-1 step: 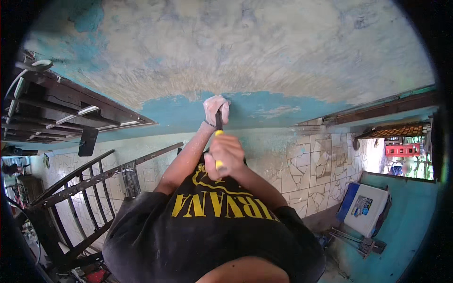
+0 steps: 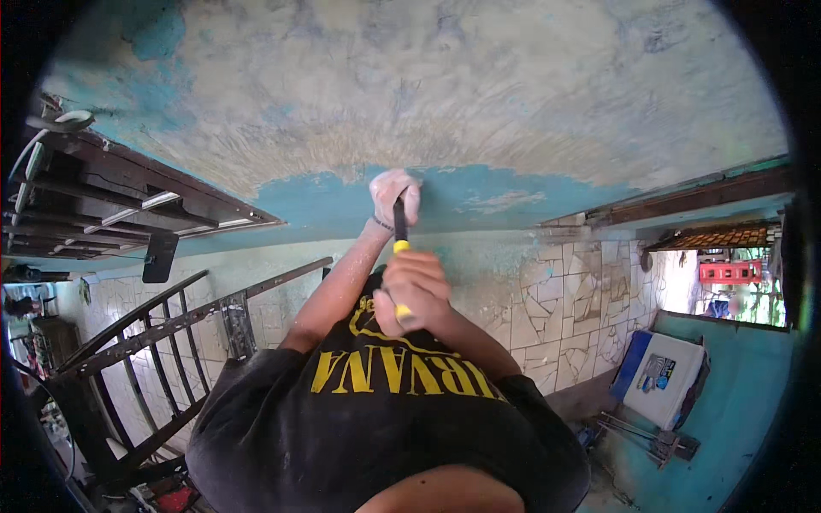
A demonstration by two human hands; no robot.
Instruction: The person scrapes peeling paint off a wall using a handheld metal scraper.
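Observation:
A long tool with a black and yellow handle (image 2: 401, 232) is in both my hands, its shaft running from the wall toward my chest. My left hand (image 2: 394, 193), coated in white dust, is closed round the far end close to the wall. That end is covered by the fingers, so the tool's kind cannot be made out. Wrapped round the yellow part nearer my body is my right hand (image 2: 413, 286). Beyond the left hand is a wall (image 2: 479, 103) with a pale, rough, patchy surface, edged below by a blue painted strip (image 2: 505, 197).
At the left are a dark barred window frame (image 2: 137, 201) and a dark metal railing (image 2: 162, 342). Pale broken tile (image 2: 556, 316) covers a surface below. A white and blue box (image 2: 663, 380) lies at the right, near an opening with a red crate (image 2: 729, 272) beyond.
My right hand and the tool's near end have shifted slightly right and toward my body. The left hand stays nearly in place by the wall.

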